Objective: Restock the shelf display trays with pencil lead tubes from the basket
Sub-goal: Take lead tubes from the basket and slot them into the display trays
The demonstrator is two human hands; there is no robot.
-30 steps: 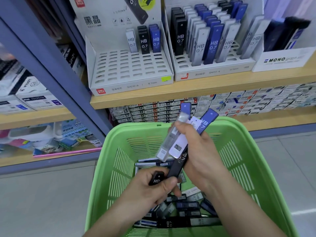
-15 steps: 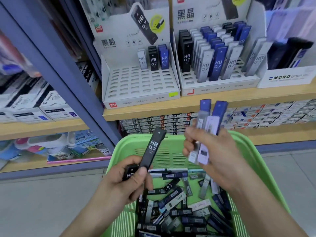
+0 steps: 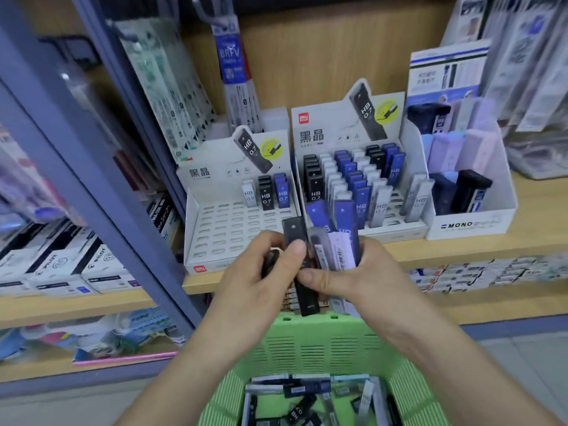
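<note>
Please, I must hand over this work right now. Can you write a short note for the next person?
Left hand: grips a black tube, thumb on it.
Right hand: holds a bunch of blue and clear tubes, thumb touching the black tube too.
Left tray: a few tubes in the back row, most slots bare.
Right tray: mostly filled.
Green basket: many loose tubes inside.
To do: slot the held tubes, then fill the bare slots from the basket.
</note>
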